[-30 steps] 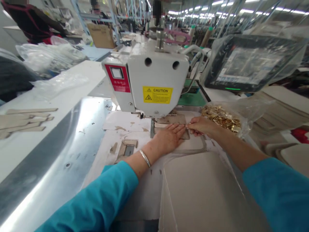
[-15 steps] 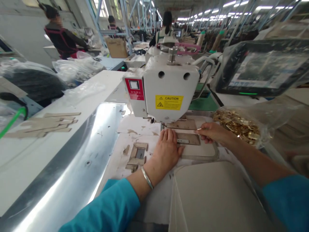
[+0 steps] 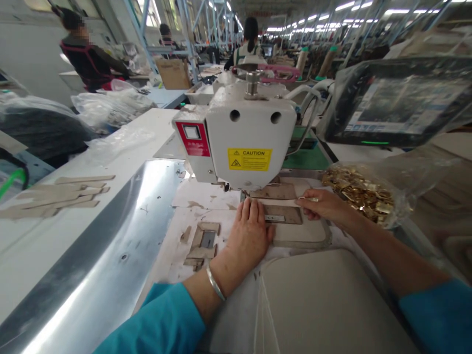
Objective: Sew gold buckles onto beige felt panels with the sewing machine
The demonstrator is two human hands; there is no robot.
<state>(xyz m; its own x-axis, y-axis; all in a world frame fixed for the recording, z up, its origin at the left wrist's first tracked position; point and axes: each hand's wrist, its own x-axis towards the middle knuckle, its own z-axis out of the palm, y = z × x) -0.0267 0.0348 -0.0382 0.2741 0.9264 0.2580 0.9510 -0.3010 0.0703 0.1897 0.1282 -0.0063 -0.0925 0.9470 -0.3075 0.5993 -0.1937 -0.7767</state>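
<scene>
My left hand [image 3: 249,237] lies flat with fingers apart on the pale work sheet, just below the sewing machine head [image 3: 239,142] and its needle area. To its right, a small silver metal fitting [image 3: 275,218] rests on a brown rectangular piece [image 3: 283,214]. My right hand [image 3: 326,205] is beside that piece, pinching a thin gold-coloured metal fitting [image 3: 307,199] between its fingertips. A clear plastic bag of gold metal fittings [image 3: 356,192] lies just beyond my right hand.
Beige panels [image 3: 324,305] are stacked under my forearms. Cut tan strips [image 3: 55,197] lie on a white table at left, beside a shiny metal surface [image 3: 125,236]. A plastic-wrapped monitor [image 3: 400,101] stands at right. Co-workers [image 3: 90,49] are farther back.
My hands have drawn apart from their fingertip contact, with the right hand now farther right. A silver fitting shows on the brown piece. The view has swung right and levelled.
</scene>
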